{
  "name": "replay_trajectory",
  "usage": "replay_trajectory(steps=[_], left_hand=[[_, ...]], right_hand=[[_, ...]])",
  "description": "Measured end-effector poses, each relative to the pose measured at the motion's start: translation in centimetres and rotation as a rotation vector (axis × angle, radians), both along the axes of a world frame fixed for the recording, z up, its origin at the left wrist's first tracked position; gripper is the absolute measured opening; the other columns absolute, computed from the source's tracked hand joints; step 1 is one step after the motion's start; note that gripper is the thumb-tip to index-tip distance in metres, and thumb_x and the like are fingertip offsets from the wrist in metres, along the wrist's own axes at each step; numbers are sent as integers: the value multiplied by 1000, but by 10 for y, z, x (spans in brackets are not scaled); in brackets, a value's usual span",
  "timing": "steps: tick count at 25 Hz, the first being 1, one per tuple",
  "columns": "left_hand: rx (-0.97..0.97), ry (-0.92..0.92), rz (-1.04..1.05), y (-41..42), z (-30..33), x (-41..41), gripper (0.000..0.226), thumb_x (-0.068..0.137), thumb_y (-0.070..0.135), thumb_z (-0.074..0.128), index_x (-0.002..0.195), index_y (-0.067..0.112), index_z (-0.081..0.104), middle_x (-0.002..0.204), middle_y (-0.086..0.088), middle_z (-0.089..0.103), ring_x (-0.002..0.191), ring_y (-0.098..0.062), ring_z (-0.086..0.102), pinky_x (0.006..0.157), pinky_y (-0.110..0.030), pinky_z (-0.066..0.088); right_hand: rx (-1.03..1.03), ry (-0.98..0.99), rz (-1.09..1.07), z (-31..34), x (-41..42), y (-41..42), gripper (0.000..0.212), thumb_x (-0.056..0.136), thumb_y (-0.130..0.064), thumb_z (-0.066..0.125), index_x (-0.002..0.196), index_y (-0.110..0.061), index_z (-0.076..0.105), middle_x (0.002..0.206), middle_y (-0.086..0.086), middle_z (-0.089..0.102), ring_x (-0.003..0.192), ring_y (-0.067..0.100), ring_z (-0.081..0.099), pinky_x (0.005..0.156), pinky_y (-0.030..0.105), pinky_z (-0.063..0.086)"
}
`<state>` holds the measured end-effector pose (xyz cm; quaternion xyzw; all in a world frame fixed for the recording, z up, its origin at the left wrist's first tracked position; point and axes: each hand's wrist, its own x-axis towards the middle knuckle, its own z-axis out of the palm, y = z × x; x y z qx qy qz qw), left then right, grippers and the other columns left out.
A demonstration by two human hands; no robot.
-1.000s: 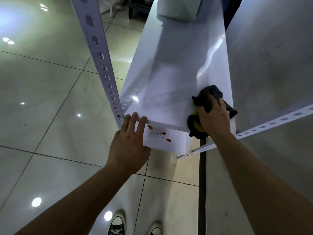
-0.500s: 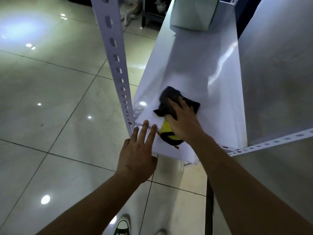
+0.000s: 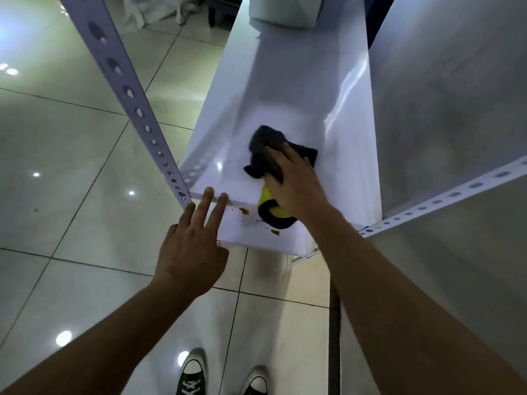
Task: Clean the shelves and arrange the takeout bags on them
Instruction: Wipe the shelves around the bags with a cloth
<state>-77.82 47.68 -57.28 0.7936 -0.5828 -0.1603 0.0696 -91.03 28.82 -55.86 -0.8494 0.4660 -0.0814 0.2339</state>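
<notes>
The right hand (image 3: 293,186) is pressing flat on the dark cloth (image 3: 266,151), lying under its fingers on the shelf (image 3: 288,89); the left hand (image 3: 194,252), fingers straight, is touching the shelf edge.

The glossy white flat shelf board (image 3: 299,89) carries small orange-brown stains (image 3: 244,211) along its near edge. On it lies a crumpled dark grey, nearly black cleaning cloth (image 3: 266,149) with a bright yellow patch (image 3: 266,196) bordered in black. The slanting metal shelf post (image 3: 125,89) is pale lilac-white, patterned with a row of dark oval holes. A pale, whitish bag (image 3: 282,10) with a thin green edge sits at the far end. The shiny floor tiles (image 3: 71,155) are greenish-white with dark grout lines. The canvas sneakers (image 3: 190,377) are black with white laces and toe caps.
</notes>
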Motion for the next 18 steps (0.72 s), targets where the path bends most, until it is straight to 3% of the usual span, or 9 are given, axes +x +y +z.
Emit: replay_trajectory(steps=[6, 13, 18], left_hand=[[6, 6, 5, 0, 3, 2, 91, 94, 32, 56, 159, 28, -7, 168, 1, -11, 153, -31, 12, 115, -47, 33], [-8, -33, -26, 2, -4, 0, 93, 93, 29, 57, 159, 23, -7, 168, -3, -13, 150, -34, 18, 112, -47, 36], [-83, -20, 11, 8, -11, -10, 84, 94, 28, 58, 160, 20, 6, 168, -7, -2, 151, -37, 18, 116, -51, 32]], right_hand=[[-15, -80, -382, 2, -84, 17, 55, 97, -24, 54, 151, -21, 44, 161, 8, 34, 144, 31, 33, 117, 51, 33], [-96, -137, -311, -12, -104, 60, 52, 98, -19, 57, 149, -17, 46, 155, 7, 41, 142, 28, 36, 114, 50, 37], [-152, -253, -265, -30, -120, 78, 52, 99, -14, 58, 149, -14, 45, 150, 10, 46, 136, 31, 44, 108, 52, 43]])
